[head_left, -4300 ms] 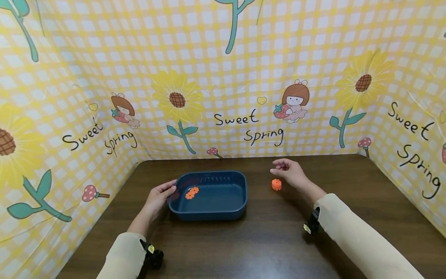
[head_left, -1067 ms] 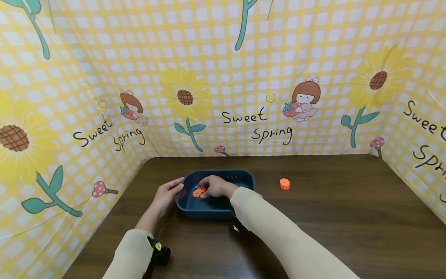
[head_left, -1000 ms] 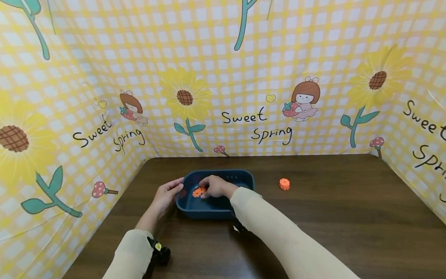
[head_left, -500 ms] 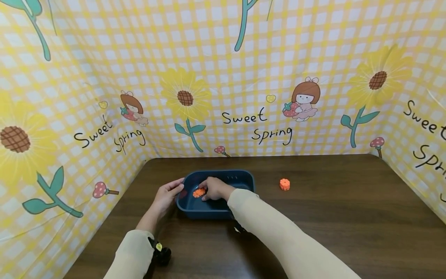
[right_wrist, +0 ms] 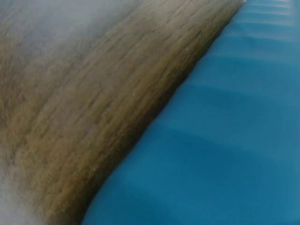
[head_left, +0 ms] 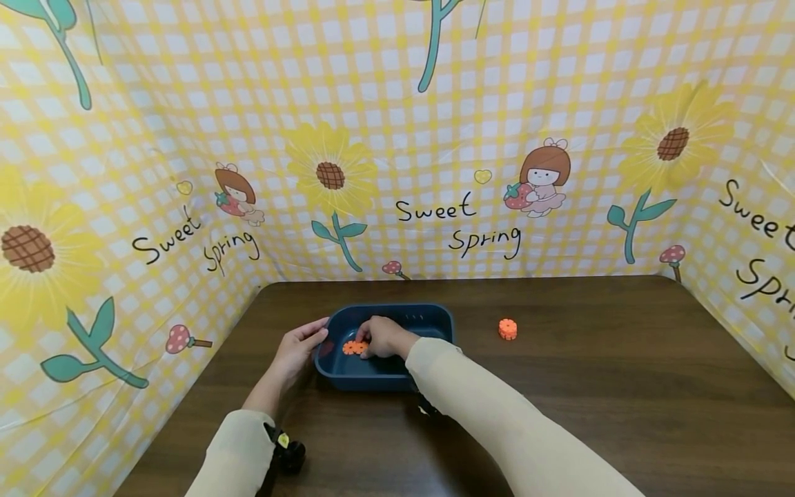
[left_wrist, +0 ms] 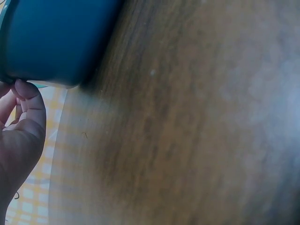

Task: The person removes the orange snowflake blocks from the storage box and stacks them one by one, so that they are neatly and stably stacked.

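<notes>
A dark blue rectangular plastic basin [head_left: 373, 381] sits on the table. My left hand [head_left: 295, 351] pinches the basin's left rim between thumb and fingers; in the left wrist view, that hand [left_wrist: 26, 129] meets the edge of the blue wall. Inside the basin, small flat orange discs [head_left: 350, 348] with notched edges lie side by side toward the left. My right hand [head_left: 385, 337] reaches in from the right, with thumb and forefinger around the right end of these discs, partly covering it. The right wrist view has only the basin's outer wall [right_wrist: 197, 154] and wood, no fingers.
A short stack of orange notched discs [head_left: 507, 329] stands on the brown wooden table [head_left: 596, 373], right of the basin. A yellow checked cloth [head_left: 397, 138] with printed flowers hangs behind the table and along its sides.
From beside the orange stack, my right hand has moved left into the basin. Over the last second the discs have shifted into a level row under its fingers. My left hand keeps the rim.
</notes>
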Motion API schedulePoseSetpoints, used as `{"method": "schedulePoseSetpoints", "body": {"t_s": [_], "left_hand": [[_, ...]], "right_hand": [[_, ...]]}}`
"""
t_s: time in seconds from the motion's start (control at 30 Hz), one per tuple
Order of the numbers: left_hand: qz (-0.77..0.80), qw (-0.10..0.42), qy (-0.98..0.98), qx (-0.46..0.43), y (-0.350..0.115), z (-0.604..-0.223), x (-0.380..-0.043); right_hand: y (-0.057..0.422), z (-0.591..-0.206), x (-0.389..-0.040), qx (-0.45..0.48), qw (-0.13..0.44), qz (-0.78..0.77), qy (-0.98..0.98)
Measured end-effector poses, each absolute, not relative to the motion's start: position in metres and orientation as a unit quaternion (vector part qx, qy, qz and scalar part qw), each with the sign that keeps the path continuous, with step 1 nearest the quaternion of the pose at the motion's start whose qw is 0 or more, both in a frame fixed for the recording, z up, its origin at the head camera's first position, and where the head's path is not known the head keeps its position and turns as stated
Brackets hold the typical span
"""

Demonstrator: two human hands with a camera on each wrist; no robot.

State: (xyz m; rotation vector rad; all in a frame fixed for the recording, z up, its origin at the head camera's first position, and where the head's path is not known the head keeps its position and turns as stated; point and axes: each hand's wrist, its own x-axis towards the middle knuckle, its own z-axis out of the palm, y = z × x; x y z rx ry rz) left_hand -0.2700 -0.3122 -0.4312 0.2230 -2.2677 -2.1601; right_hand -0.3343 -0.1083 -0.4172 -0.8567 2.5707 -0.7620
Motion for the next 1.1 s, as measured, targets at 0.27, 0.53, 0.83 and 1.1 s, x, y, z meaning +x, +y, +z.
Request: {"method": "schedulePoseSetpoints", "body": {"t_s": [0.27,0.53,0.83,1.1], "left_hand": [[-0.686,0.003,-0.724,0.072,-0.312,-0.431,-0.271],[-0.689,0.005,-0.721,0.071,-0.31,-0.431,-0.27],[-0.688,0.003,-0.722,0.074,-0.311,-0.431,-0.27],[-0.68,0.001,-0.729,0.075,-0.312,-0.43,-0.27]], "right_hand": [[-0.107,-0.417,-0.335,-0.293,0.173,-0.282,0.897],[-0.099,-0.413,-0.333,-0.286,0.182,-0.314,0.887],[-0.091,-0.416,-0.332,-0.272,0.184,-0.34,0.881],[-0.085,-0.413,-0.331,-0.282,0.174,-0.346,0.878]]}}
